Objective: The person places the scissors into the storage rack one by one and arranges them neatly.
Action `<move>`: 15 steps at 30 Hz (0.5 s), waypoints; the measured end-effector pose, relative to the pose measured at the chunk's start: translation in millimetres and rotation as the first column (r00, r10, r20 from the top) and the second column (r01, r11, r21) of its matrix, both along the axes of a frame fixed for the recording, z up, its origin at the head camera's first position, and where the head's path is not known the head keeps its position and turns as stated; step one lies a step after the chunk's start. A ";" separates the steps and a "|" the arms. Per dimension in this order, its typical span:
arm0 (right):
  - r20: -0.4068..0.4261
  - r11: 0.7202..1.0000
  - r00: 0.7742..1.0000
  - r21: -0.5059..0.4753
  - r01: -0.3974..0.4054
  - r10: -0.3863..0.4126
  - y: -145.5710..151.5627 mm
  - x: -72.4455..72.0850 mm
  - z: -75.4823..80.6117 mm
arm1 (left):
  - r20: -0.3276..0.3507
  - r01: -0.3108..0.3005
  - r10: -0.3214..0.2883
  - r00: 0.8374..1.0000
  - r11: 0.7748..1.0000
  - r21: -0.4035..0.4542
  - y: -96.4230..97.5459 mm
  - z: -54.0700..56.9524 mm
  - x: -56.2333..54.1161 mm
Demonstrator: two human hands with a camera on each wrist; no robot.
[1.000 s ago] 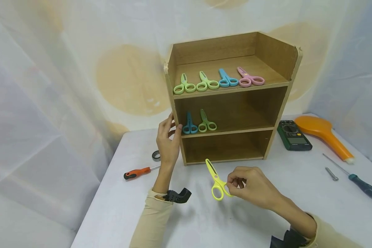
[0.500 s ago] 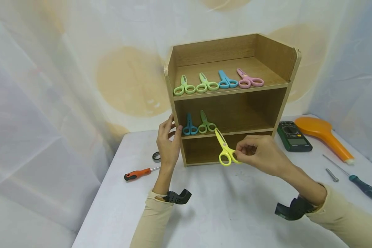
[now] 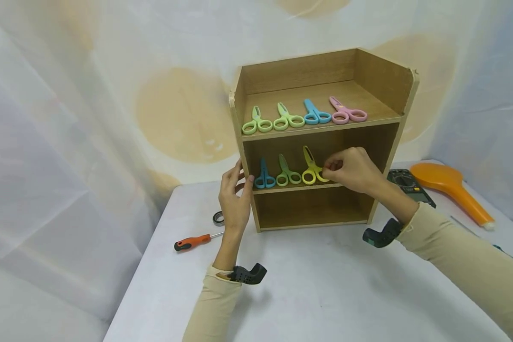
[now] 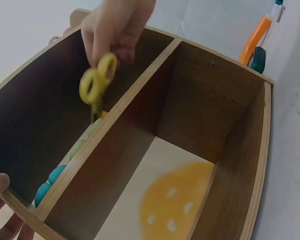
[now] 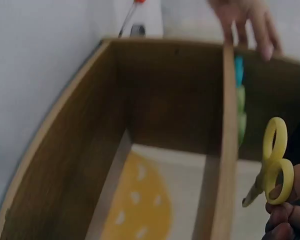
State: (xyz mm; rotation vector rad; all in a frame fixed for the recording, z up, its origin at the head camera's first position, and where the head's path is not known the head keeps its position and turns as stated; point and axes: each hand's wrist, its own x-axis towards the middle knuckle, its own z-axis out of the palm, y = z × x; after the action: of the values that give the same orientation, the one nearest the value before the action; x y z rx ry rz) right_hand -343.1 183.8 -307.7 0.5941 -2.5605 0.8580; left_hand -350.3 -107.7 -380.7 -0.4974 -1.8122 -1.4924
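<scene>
My right hand (image 3: 354, 168) pinches one handle loop of the yellow scissors (image 3: 311, 167), blades pointing into the middle compartment of the wooden shelf (image 3: 312, 228). In the right wrist view the yellow scissors (image 5: 275, 162) appear a little off the board. Left of them on the middle board are blue scissors (image 3: 264, 178) and green scissors (image 3: 287, 173). My left hand (image 3: 236, 197) holds the shelf's left side, thumb on the front edge and fingers around the outside. On the top board lie two light green scissors (image 3: 256, 122), blue scissors (image 3: 315, 115) and pink scissors (image 3: 346, 114).
Left of the shelf are an orange-handled screwdriver (image 3: 193, 242) and a bearing ring (image 3: 218, 218). To its right, partly behind my right arm, lie a multimeter (image 3: 406, 181) and an orange paddle-shaped tool (image 3: 446, 183). A second screwdriver (image 3: 510, 255) is mostly covered by the sleeve.
My right hand has carried the yellow scissors up from in front of the shelf's base into the middle compartment, beside the green scissors. My left hand has stayed on the shelf's side.
</scene>
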 end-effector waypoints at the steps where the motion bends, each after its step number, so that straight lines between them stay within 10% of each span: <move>1: 0.022 1.000 1.000 0.002 0.015 -0.015 1.0 -5.1 -0.1 | -0.001 0.003 -0.003 1.000 1.000 0.000 0.0 -0.4 0.1; 9: 0.143 0.996 0.987 0.047 0.072 -0.078 4.3 -31.3 -8.6 | -0.009 -0.006 0.006 1.000 1.000 -0.015 0.9 -0.2 0.0; 15: 0.116 0.995 0.989 0.045 0.090 -0.094 -0.1 -25.0 -11.3 | -0.017 -0.015 0.015 1.000 1.000 -0.018 -0.1 -0.9 -1.4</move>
State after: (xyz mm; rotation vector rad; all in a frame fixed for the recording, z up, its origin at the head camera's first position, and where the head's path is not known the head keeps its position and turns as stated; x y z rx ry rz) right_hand -368.1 183.7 -318.9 0.4448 -2.6934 0.8356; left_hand -351.7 -107.8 -381.6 -0.5023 -1.8146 -1.4585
